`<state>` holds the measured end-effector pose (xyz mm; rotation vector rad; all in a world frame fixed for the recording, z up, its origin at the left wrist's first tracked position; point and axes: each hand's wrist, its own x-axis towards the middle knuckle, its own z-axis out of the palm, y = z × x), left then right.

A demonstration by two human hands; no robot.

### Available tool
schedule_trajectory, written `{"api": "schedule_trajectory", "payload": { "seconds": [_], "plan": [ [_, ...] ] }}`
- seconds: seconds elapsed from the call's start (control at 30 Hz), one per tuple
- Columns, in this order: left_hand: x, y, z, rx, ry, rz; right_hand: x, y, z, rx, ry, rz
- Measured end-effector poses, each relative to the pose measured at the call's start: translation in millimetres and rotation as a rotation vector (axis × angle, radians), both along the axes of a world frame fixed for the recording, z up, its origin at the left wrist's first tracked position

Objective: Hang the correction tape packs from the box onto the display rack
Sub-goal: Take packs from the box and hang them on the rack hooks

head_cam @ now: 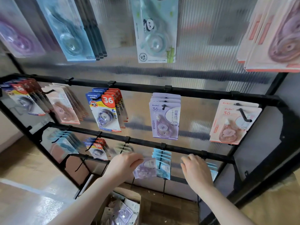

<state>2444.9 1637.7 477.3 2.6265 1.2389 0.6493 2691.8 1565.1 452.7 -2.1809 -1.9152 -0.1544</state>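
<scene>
Purple correction tape pack [145, 168] sits pinched at its top edge in our left hand [125, 164], fingers curled over the card, held just left of the blue packs [162, 164] hanging on a low hook. Right hand [195, 169] reaches to the bottom rail [178, 149] of the display rack, beyond the blue packs from the left hand; fingers bent toward the next blue stack [213, 170], but we cannot tell whether they grip anything. Below and between our forearms, the cardboard box [129, 196] stands open on the floor with more purple packs [121, 213] inside. Risk as we judge it: the pack's hang hole is hidden, so the hook tip could miss it and the pack drop; nudging the crowded blue row could knock neighbours off. Above the hands, purple [165, 117], pink [232, 124] and "36" packs [105, 111] fill the upper rail. Ribbed translucent panel behind; wooden floor [162, 207] below.
</scene>
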Motion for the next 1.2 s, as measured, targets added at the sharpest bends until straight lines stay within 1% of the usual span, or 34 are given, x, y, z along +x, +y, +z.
{"api": "schedule_trajectory", "payload": {
  "seconds": [0.13, 0.33, 0.47, 0.6, 0.83, 1.03, 1.13, 1.2],
  "plan": [
    [-24.5, 0.1, 3.9, 0.005, -0.013, -0.003, -28.6, 5.3, 8.7, -0.078, 0.010, 0.016],
    [-83.4, 2.2, 9.9, 0.036, -0.027, 0.025, -92.3, 13.2, 12.5, -0.102, -0.017, 0.055],
    [-142.6, 11.4, 4.1, 0.025, -0.043, 0.039, -156.1, 23.1, 17.3, -0.108, -0.022, 0.068],
    [-214.2, 29.0, -7.2, -0.050, -0.050, 0.010, -229.1, 37.8, 11.9, -0.086, 0.011, 0.067],
    [-316.6, 64.0, -12.9, -0.067, 0.004, 0.001, -333.0, 64.5, 6.6, -0.085, 0.043, 0.046],
    [-349.3, 75.6, -15.6, -0.082, -0.019, 0.001, -361.3, 76.2, -3.9, -0.116, 0.077, 0.028],
    [-358.6, 76.6, -23.4, -0.073, 0.005, 0.011, -365.5, 82.9, -13.2, -0.102, 0.089, 0.039],
    [-364.9, 78.2, -31.2, -0.102, 0.021, 0.023, -368.0, 87.1, -20.8, -0.088, 0.118, 0.055]
  ]
}}
